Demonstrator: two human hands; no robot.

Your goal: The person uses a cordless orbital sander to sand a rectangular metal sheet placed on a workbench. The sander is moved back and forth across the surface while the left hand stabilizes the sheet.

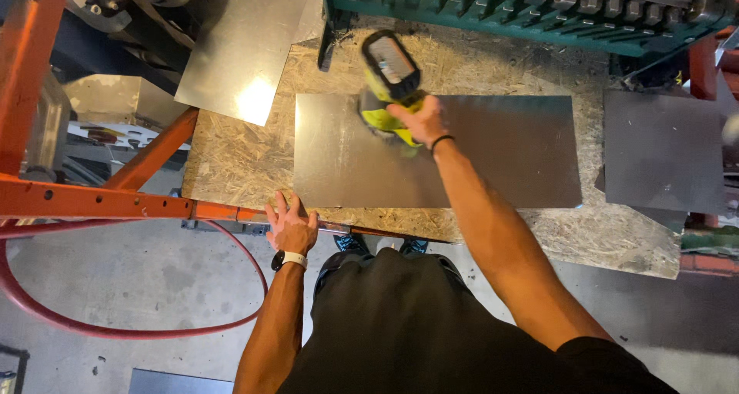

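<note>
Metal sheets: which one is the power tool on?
The large middle sheet, lying flat on the chipboard bench. The right hand holds the yellow-green power tool down on it. The shiny sheet at upper left and the dark sheet at right lie untouched.

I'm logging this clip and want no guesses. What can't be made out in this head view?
- Working end of the yellow-green cordless power tool: hidden under the tool body and the right hand, so its contact with the metal sheet is unseen.
- Green machine: cut off by the top edge.
- Left hand fingertips: curl over the bench edge.
- Red hose: ends leave the frame.
</note>
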